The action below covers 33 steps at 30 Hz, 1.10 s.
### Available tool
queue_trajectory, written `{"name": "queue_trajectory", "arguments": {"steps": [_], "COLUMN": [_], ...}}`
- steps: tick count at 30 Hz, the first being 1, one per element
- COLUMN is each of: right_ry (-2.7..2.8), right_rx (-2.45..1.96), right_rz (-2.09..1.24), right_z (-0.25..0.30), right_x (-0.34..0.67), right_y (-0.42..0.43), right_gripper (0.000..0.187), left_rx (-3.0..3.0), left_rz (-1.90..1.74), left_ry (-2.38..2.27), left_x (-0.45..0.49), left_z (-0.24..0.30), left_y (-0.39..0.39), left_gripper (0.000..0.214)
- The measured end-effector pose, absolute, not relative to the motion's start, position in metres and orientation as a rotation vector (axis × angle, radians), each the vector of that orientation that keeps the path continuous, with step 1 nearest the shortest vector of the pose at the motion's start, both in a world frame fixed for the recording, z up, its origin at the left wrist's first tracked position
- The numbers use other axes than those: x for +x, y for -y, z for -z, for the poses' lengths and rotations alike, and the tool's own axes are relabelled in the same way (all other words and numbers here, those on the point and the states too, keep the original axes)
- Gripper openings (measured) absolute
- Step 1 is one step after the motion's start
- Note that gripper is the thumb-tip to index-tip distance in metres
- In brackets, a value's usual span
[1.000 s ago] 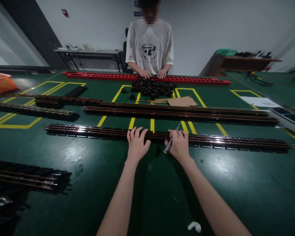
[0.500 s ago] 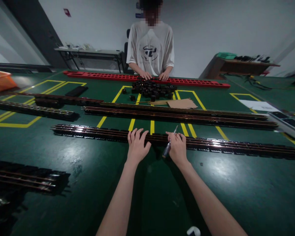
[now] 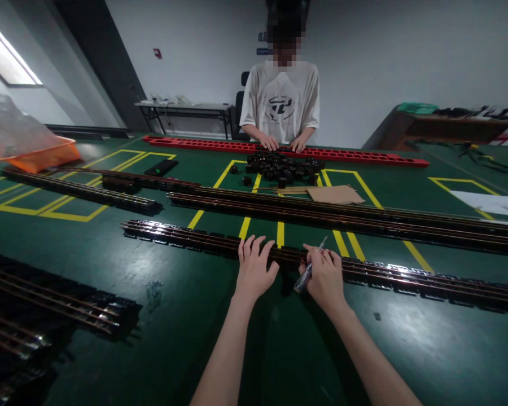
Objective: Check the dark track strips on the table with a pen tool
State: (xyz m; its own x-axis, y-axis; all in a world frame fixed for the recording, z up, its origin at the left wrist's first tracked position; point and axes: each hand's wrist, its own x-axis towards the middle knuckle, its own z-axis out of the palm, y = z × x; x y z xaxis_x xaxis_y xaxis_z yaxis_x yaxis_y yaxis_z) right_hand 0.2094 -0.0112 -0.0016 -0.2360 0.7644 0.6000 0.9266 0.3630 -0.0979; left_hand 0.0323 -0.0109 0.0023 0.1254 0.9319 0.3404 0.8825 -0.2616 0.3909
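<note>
A long black strip with copper-coloured rods (image 3: 385, 274) lies across the green table in front of me. My left hand (image 3: 254, 272) rests over its near edge, fingers spread and thumb apart. Just right of it, my right hand (image 3: 327, 277) is closed around a slim screwdriver (image 3: 303, 279). The handle points down towards me and the thin shaft sticks up past the fingers. My right fingertips are at the strip too; what they touch beneath is hidden.
Beyond lie more rodded strips (image 3: 245, 207), a piece of cardboard (image 3: 336, 194) and a pile of small black parts (image 3: 281, 168). Across the table, a person (image 3: 279, 101) has both hands at a long red rack (image 3: 364, 157). More strips (image 3: 59, 293) lie at the near left, an orange basket (image 3: 51, 155) farther back.
The view has swung left, so everything sits farther right and more of the orange basket shows. Both hands keep about the same places on the strip, the screwdriver still in my right.
</note>
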Motion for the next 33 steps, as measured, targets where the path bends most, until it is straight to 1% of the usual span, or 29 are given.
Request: {"name": "queue_trajectory", "arguments": {"steps": [6, 9, 13, 19, 26, 33], "right_ry": [2.096, 2.054, 2.007, 2.071, 2.021, 2.060], "right_rx": [-1.404, -1.413, -1.411, -1.348, -1.439, -1.400], "right_rz": [0.355, 0.340, 0.324, 0.344, 0.394, 0.391], "right_z": [0.003, 0.004, 0.004, 0.002, 0.002, 0.005], "right_x": [0.210, 0.216, 0.220, 0.214, 0.207, 0.213], "right_y": [0.011, 0.011, 0.012, 0.012, 0.012, 0.013], "right_gripper": [0.024, 0.027, 0.025, 0.010, 0.006, 0.022], "left_rx": [2.284, 2.276, 2.275, 2.279, 2.273, 2.296], "left_rz": [-0.818, -0.826, -0.833, -0.866, -0.846, -0.861], "left_ry": [-1.845, -1.848, -1.842, -1.830, -1.818, -1.783], "left_x": [0.032, 0.033, 0.033, 0.033, 0.033, 0.035], "left_z": [-0.003, -0.004, -0.004, -0.003, -0.001, -0.004], "left_y": [0.011, 0.011, 0.011, 0.011, 0.011, 0.012], "left_gripper": [0.041, 0.041, 0.040, 0.040, 0.041, 0.041]}}
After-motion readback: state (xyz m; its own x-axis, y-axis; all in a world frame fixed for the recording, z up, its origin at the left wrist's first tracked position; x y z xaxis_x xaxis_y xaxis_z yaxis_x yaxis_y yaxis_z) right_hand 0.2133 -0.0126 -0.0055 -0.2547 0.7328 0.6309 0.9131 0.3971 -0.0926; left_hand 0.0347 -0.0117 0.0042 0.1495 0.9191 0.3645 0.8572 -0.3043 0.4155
